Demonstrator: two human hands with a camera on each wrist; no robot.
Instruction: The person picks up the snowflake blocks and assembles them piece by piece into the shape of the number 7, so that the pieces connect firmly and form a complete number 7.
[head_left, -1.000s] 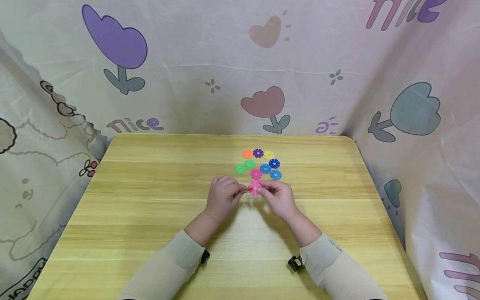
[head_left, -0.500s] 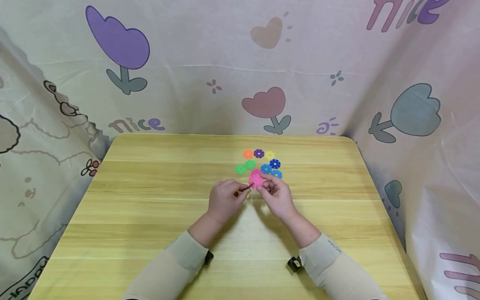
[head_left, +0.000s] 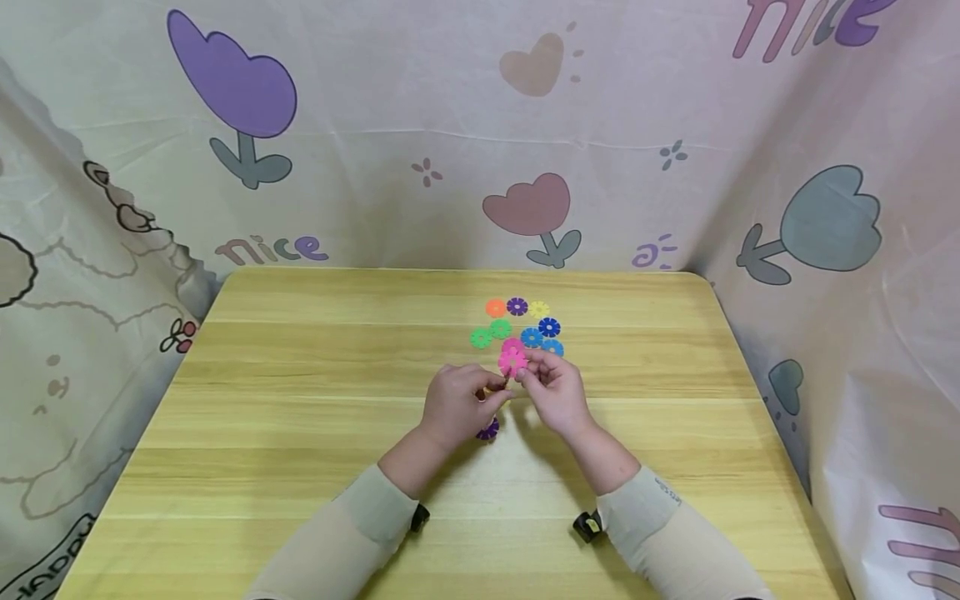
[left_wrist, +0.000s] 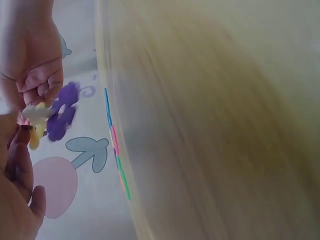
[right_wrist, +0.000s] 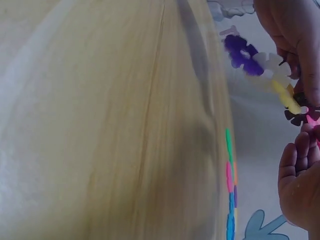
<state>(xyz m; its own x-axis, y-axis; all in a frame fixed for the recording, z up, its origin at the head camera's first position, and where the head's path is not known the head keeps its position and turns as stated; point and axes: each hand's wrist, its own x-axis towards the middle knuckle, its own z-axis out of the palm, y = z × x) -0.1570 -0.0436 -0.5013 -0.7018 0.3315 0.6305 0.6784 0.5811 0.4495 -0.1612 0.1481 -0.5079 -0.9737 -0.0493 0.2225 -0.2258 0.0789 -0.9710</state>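
My left hand (head_left: 459, 404) pinches a short chain of notched snowflake discs. In the right wrist view the chain runs from a dark brown disc (right_wrist: 296, 119) through a yellow disc (right_wrist: 286, 97) and a whitish disc (right_wrist: 273, 69) to a purple disc (right_wrist: 243, 54) at its free end. My right hand (head_left: 557, 396) holds a pink disc (head_left: 512, 363) upright by its edge between thumb and fingers. The brown disc meets the pink one at its lower edge; fingers hide how deeply they are joined. Both hands are raised above the wooden table (head_left: 300, 375).
Loose discs lie flat beyond the hands: an orange disc (head_left: 496, 307), a purple disc, a yellow disc (head_left: 539, 309), two green discs (head_left: 481, 337), several blue discs (head_left: 550, 327) and a pink one partly covered by the held disc. Printed cloth (head_left: 360, 100) hangs behind and at both sides.
Both hands have brought the pink disc slightly farther from the body. The left hand has turned, so the brown disc now points up at the pink one and the chain's purple end shows below.
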